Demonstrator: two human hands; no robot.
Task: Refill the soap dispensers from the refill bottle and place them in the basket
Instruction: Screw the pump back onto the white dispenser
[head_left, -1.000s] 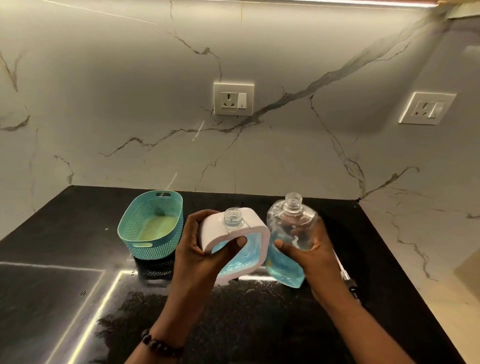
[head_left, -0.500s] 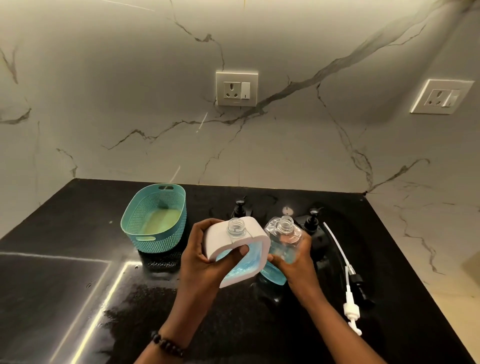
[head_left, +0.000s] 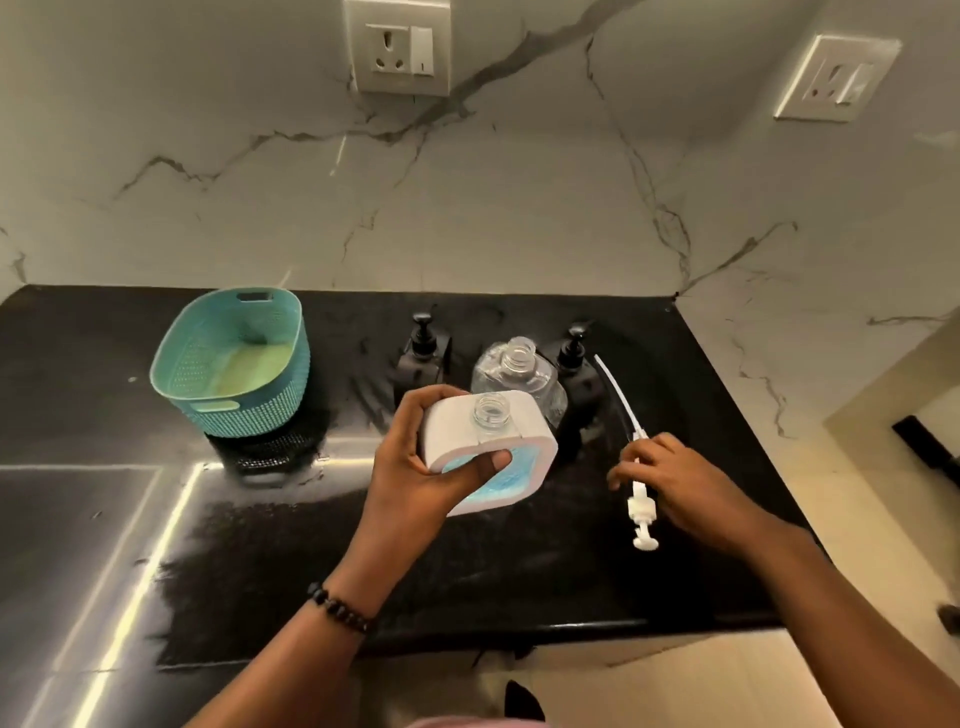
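White-cased soap dispenser (head_left: 488, 447), neck open, sits gripped in the left hand (head_left: 421, 467); the right hand (head_left: 675, 478) seemingly pinches the white pump (head_left: 636, 499) beside it.

dim, countertop (head_left: 156, 519) glare, edges warped

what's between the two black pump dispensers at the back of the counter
In the head view, the clear refill bottle, uncapped, stands between the left black dispenser and the right black dispenser.
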